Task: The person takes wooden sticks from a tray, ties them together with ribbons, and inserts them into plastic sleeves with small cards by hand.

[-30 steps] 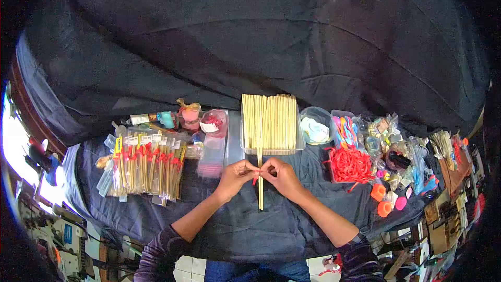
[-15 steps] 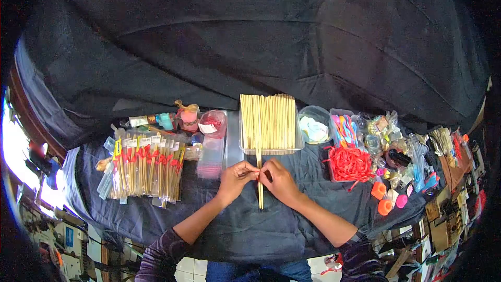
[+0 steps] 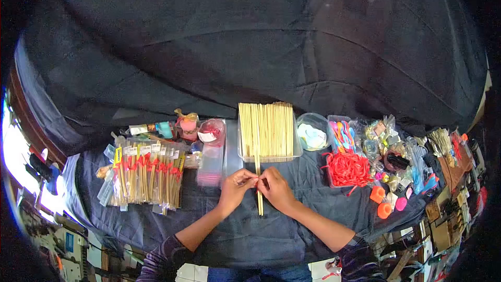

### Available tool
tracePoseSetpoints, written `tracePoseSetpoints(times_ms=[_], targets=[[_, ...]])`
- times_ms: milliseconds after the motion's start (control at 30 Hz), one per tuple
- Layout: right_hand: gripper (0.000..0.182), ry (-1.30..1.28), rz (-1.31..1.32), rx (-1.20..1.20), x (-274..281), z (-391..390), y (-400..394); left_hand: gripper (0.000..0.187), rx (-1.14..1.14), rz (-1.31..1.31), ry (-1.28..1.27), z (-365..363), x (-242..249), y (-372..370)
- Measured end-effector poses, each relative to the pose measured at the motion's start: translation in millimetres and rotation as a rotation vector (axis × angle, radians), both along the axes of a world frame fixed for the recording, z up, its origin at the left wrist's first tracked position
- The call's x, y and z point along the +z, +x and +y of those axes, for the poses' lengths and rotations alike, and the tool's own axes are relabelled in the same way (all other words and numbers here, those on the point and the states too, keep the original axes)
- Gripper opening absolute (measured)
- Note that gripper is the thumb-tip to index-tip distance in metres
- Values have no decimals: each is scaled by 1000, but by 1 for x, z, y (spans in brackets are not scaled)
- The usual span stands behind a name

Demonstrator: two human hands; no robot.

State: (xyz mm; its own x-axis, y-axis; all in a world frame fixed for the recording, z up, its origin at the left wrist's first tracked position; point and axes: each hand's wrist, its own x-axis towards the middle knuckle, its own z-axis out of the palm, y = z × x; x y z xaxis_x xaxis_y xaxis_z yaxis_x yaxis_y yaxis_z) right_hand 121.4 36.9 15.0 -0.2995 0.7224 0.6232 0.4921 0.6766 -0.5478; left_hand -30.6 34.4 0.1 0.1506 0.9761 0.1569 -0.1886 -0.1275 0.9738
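Observation:
A pair of pale wooden chopsticks (image 3: 260, 206) stands out toward me from the front of the clear tray, its upper ends near the sticks there. My left hand (image 3: 235, 192) is closed in a pinch at the middle of the pair, from the left. From the other side my right hand (image 3: 277, 192) pinches at the same spot, and the fingertips of both hands meet over the sticks. Whether a thin ribbon is also between the fingers is hidden. Just beyond, the clear tray (image 3: 271, 159) holds many loose chopsticks (image 3: 276, 130) lying side by side.
Bagged chopsticks with red bows (image 3: 148, 175) lie left. Clear plastic sleeves (image 3: 210, 164) and a small tub (image 3: 213, 131) are nearer the tray. On the right are a round container (image 3: 313, 134), red ribbons (image 3: 348, 169), colourful spoons (image 3: 343, 134) and orange pieces (image 3: 384, 210). Black cloth covers the table.
The view has tilted slightly, so the tray and goods appear a little lower. Both hands keep their pinch on the chopsticks, with only small finger movement.

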Motion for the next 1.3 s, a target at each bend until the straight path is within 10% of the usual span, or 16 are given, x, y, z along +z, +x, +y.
tracePoseSetpoints(times_ms=[667,1300], targets=[[10,35,64,57,1,0,1,5,78,-157,-25,-1,-5,2],[6,-702,525,247,-13,16,8,7,30,-103,59,-4,-2,2]])
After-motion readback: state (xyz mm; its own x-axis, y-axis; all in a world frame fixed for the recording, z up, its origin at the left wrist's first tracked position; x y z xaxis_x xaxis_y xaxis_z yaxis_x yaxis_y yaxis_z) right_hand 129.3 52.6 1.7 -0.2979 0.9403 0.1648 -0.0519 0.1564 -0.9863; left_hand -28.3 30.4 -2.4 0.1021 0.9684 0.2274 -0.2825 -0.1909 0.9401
